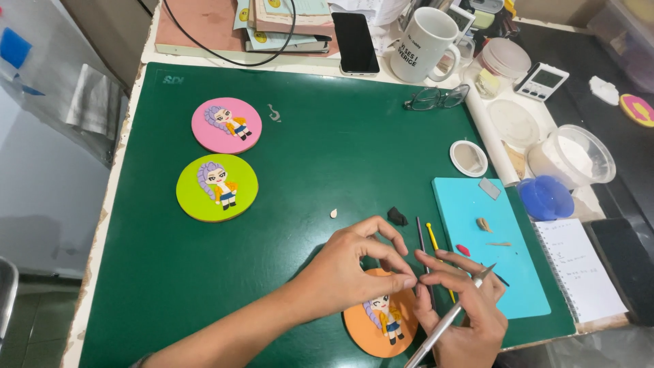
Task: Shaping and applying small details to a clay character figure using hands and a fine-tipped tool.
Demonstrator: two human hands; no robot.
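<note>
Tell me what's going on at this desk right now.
A person is working on small clay figures mounted on round discs, over a green cutting mat. The left hand pinches at the top of the figure on the orange disc, while the right hand holds a metal craft knife beside it. A pink disc and a lime green disc, each with a similar figure, lie at the mat's left. Modelling tools, a black clay lump and a blue board sit nearby.
</note>
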